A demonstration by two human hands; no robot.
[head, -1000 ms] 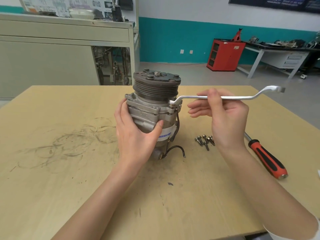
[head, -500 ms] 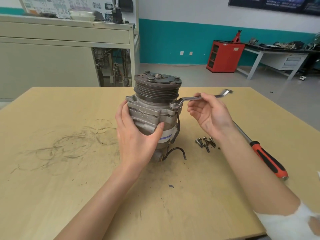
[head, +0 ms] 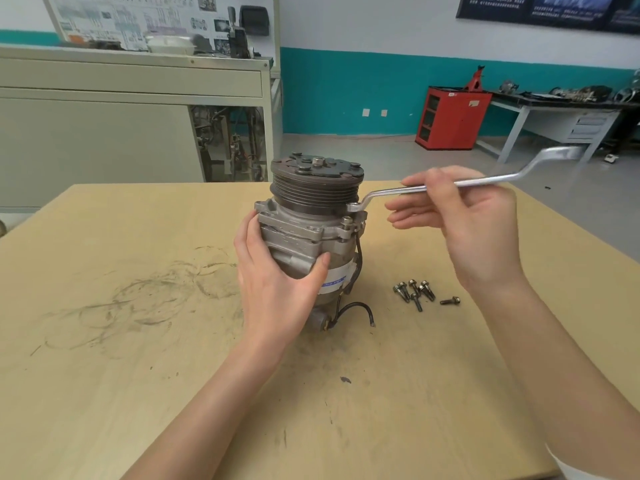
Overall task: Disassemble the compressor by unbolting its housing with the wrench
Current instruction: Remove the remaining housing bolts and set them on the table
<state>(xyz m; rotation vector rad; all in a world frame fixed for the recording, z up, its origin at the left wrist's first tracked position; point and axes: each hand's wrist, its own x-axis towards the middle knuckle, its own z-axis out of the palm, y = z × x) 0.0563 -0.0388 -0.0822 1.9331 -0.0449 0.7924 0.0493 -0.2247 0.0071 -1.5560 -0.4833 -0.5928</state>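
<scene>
Five bolts (head: 426,289) out, below grip | right hand (head: 478,230) pinches wrench (head: 485,181), ring seated left of grip | left hand (head: 277,292) clasps compressor (head: 315,190) | housing (head: 294,233) on, likely more to undo

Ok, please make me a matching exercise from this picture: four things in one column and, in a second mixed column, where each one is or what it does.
Things
1. wrench
2. loose bolts
3. left hand
4. black wire

States
A. lie on the table, right of the compressor
B. grips the compressor body
C. ring end on the compressor, shaft pinched by the right hand
D. curls from the compressor base onto the table

Pairs: 1-C, 2-A, 3-B, 4-D
</scene>
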